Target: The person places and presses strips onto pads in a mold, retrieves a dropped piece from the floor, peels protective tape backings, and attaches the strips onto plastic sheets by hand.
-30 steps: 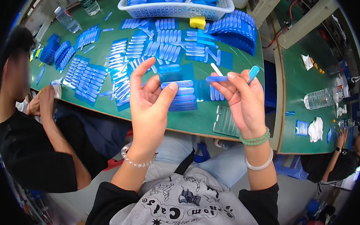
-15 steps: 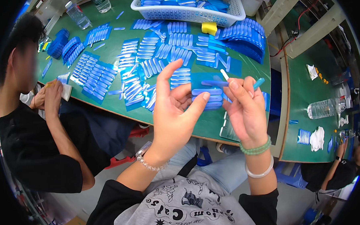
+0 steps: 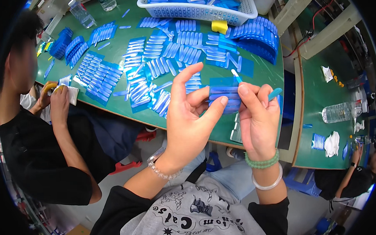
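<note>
1. The translucent blue plastic sheet carrying a row of pale oblong pieces point(image 3: 224, 95) is up in the air between my two hands, above the near edge of the green worktop point(image 3: 274, 71).
2. My left hand point(image 3: 190, 121) has its thumb and forefinger pinched on the sheet's left edge; a second ago those fingers were spread wide and off it, so the hold has now passed to both hands.
3. My right hand point(image 3: 257, 114) has its fingers closed on the sheet's right side, with a thin white stick point(image 3: 235, 75) poking up above them and a small teal tab point(image 3: 275, 93) at the knuckles.
4. Beyond, many more blue sheets of oblong pieces point(image 3: 144, 77) lie spread over the worktop.
5. A white mesh basket point(image 3: 200, 10) of blue parts stands at the far edge, a small yellow block point(image 3: 219, 26) just before it.
6. On my left, a person in a black shirt point(image 3: 38, 157) holds something in both hands.
</note>
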The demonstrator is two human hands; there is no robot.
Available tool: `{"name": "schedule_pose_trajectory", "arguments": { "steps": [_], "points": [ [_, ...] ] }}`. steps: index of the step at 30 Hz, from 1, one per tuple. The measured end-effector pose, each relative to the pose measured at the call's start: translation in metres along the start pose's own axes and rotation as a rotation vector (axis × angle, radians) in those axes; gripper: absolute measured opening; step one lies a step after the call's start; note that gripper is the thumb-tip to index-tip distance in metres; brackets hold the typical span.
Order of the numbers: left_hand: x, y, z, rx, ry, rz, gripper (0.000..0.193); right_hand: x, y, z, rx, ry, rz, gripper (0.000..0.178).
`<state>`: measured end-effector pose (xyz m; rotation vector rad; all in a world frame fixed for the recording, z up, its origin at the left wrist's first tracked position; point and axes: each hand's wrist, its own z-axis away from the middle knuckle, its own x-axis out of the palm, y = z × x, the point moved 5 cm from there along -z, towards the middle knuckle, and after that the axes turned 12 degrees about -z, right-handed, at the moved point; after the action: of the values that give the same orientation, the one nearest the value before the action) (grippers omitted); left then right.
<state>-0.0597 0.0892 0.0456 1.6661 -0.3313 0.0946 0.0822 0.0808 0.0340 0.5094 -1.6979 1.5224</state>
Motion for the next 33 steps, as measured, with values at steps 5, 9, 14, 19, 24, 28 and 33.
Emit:
{"name": "schedule_pose_trajectory", "arguments": {
  "steps": [5,9,14,19,24,28,33],
  "points": [
    [0.002,-0.002,0.000,-0.007,0.002,0.017,0.062,-0.002,0.001,-0.001,-0.021,-0.004,-0.013,0.039],
    [0.002,0.000,0.001,0.004,0.015,-0.021,0.058,0.001,0.000,0.000,-0.034,-0.017,0.002,0.039],
    [0.000,0.000,0.000,-0.018,0.052,-0.023,0.052,-0.001,0.000,0.001,-0.044,-0.023,0.026,0.039],
    [-0.008,-0.005,0.002,0.063,0.121,-0.169,0.048,0.000,-0.006,0.006,-0.204,-0.034,0.297,0.038],
    [-0.010,0.001,-0.002,0.113,0.212,-0.134,0.050,0.000,-0.027,-0.004,-0.305,-0.100,0.393,0.040],
    [-0.007,-0.005,0.000,0.235,0.172,-0.214,0.054,0.006,-0.012,-0.008,-0.087,-0.211,0.570,0.042],
    [-0.023,0.001,-0.010,0.147,0.067,-0.202,0.057,0.020,-0.004,-0.016,-0.034,-0.335,0.660,0.039]
  ]
}}
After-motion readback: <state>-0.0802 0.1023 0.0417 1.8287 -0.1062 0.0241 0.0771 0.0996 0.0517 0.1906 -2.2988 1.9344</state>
